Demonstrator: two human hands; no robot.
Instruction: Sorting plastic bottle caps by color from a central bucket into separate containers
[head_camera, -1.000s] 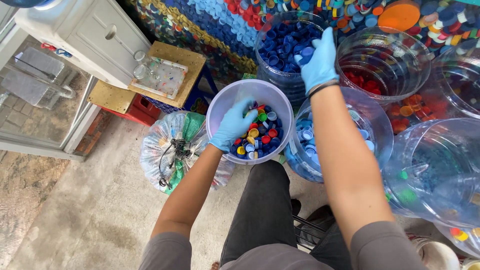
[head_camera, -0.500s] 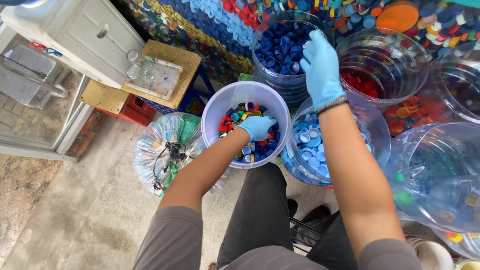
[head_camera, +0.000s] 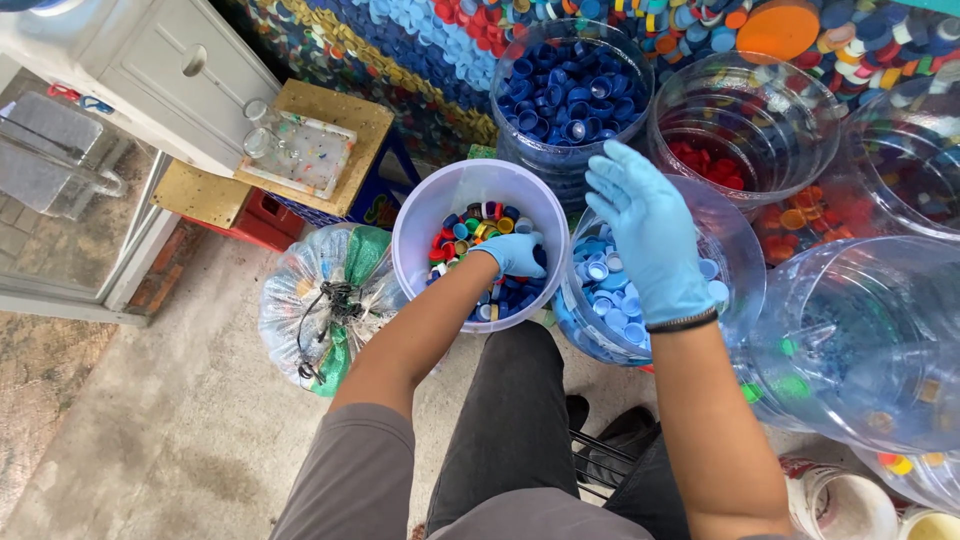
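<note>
You wear thin light-blue disposable gloves on both your left hand (head_camera: 515, 252) and your right hand (head_camera: 648, 228), each ending at the wrist. A narrow black band circles your right wrist just below the glove cuff. Your forearms are bare, short grey sleeves cover your upper arms, and you have dark grey trousers and black shoes on

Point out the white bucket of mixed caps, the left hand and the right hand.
white bucket (head_camera: 420, 215): head view, bare inner wall on its left side.
left hand (head_camera: 512, 252): head view, back of the blue glove.
right hand (head_camera: 650, 232): head view, back of the blue glove.
</note>
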